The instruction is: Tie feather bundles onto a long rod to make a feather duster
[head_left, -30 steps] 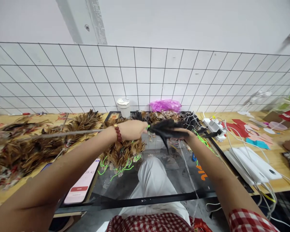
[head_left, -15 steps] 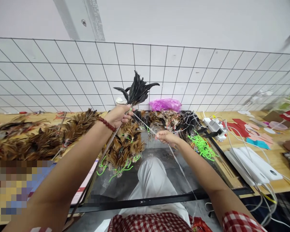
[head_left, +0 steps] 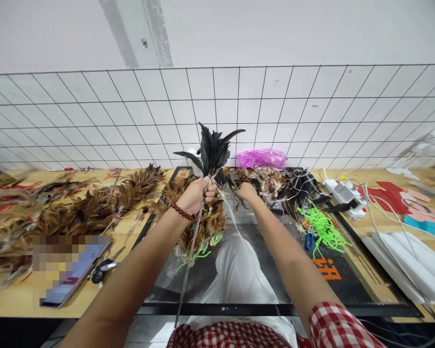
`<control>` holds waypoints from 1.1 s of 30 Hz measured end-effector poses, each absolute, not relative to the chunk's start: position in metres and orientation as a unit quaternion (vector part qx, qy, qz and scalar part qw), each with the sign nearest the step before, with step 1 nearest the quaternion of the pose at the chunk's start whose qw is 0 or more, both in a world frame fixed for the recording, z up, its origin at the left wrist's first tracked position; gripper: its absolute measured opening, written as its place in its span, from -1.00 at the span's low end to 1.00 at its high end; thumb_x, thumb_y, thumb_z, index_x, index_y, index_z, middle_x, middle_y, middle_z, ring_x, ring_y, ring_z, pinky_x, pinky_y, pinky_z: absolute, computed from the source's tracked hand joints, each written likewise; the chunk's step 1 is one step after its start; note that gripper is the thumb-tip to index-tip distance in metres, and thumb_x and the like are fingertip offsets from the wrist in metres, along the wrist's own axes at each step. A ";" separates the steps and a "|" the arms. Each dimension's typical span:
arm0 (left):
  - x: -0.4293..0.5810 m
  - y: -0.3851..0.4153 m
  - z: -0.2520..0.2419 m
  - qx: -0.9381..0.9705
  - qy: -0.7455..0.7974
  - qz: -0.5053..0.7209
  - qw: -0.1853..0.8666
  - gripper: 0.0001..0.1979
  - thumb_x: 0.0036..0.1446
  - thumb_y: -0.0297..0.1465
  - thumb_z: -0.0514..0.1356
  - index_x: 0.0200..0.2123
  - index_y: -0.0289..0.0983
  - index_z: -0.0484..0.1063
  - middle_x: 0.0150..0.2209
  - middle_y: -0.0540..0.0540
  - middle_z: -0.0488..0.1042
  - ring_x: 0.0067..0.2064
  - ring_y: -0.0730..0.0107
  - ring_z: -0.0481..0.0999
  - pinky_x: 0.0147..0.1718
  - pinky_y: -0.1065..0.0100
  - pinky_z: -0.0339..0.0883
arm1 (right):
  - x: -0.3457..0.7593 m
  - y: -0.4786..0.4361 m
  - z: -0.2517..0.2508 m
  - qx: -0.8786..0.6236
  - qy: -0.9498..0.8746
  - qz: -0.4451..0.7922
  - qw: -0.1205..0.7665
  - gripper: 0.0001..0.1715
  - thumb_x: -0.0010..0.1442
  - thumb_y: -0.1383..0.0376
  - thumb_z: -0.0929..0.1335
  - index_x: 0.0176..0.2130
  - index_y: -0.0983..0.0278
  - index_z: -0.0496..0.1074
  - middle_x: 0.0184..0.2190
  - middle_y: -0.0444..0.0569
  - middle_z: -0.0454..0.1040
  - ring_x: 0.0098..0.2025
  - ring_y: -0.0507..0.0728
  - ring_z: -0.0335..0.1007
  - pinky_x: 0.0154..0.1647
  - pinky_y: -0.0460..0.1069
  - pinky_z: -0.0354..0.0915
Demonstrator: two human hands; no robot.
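Observation:
My left hand [head_left: 199,193], with a beaded bracelet at the wrist, is closed round the base of a bundle of black feathers [head_left: 214,150], which fan upward. A pale ribbon [head_left: 231,212] runs from the bundle down over the lap, and another strand [head_left: 188,270] hangs below the left hand. To the right, my right hand [head_left: 247,192] is low over the table at the ends of some dark feathers [head_left: 224,179]. Its fingers are bent together, and what they hold is hidden. Brown feather bunches with green ties [head_left: 199,227] lie below the left hand.
Rows of brown feathers [head_left: 76,212] cover the left table, with a phone [head_left: 76,278] and keys [head_left: 98,275] in front. Another person's hand [head_left: 3,197] is at far left. Green cords [head_left: 322,227], blue snips [head_left: 310,239] and a power strip [head_left: 346,198] lie right.
My right hand has let go of the ribbon it was pulling taut and moved to the dark feathers on the table. The ribbon now hangs loose. My left hand keeps the bundle. The view has shifted.

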State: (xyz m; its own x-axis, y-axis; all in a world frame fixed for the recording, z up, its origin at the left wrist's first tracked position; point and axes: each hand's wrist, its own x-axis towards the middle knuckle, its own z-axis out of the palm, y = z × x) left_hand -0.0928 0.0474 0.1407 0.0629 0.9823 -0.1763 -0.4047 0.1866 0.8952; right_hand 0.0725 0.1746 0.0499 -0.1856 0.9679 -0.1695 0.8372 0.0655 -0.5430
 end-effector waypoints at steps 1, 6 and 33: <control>-0.092 0.048 0.137 0.340 0.413 0.540 0.650 -0.84 0.19 -0.35 0.09 -0.39 -0.33 0.25 -0.57 0.08 0.15 -0.64 0.65 0.15 -0.69 0.61 0.09 | 0.082 0.175 0.053 -0.618 -0.721 0.284 0.128 -0.73 -0.06 0.25 0.42 -0.35 0.40 0.53 -0.30 0.24 0.53 -0.18 0.25 0.46 -0.27 -0.02 0.29; -0.084 0.059 0.119 0.344 0.414 0.554 0.635 -0.82 0.20 -0.34 0.09 -0.39 -0.33 0.25 -0.58 0.08 0.15 -0.64 0.65 0.13 -0.70 0.61 0.01 | 0.127 0.151 0.083 -0.552 -0.697 0.401 0.221 -0.79 0.08 0.22 0.31 -0.39 0.34 0.42 -0.49 0.01 0.48 -0.57 0.00 0.28 -0.58 -0.10 0.17; -0.051 0.053 0.123 0.474 0.480 0.503 0.540 -0.79 0.16 -0.32 0.15 -0.36 -0.26 0.15 -0.55 0.11 0.17 -0.63 0.66 0.19 -0.71 0.62 -0.05 | 0.070 0.111 0.101 -0.311 -0.549 0.569 0.527 -0.49 -0.19 0.03 0.49 -0.34 0.27 0.31 -0.51 -0.24 0.28 -0.49 -0.07 0.12 -0.46 -0.12 0.09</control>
